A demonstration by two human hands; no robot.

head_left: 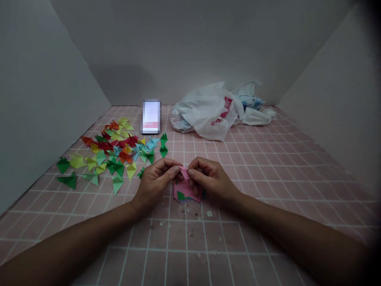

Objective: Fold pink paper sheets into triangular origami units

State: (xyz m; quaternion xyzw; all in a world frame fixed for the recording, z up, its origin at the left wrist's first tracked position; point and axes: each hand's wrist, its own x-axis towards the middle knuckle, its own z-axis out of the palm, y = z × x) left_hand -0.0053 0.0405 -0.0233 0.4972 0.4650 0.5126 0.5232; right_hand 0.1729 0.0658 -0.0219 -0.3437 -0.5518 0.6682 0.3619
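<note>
Between my two hands is a small folded piece of pink paper [184, 172]. My left hand [156, 176] pinches its left side between thumb and fingers. The right side is pinched by my right hand [211, 178], its fingers curled under. Just below, on the tablecloth, lies a small stack of paper sheets [190, 190], pink on top with green showing at the corners; my hands partly cover it. Many folded paper cranes [114, 165] in green, yellow, red, orange and light blue are spread to the left of my left hand.
A lit phone [151, 116] stands upright at the back, its screen blurred. White plastic bags [208, 109] with red print lie crumpled to its right. Pink checked cloth [253, 238] covers the surface, with grey walls [190, 47] at the back and sides.
</note>
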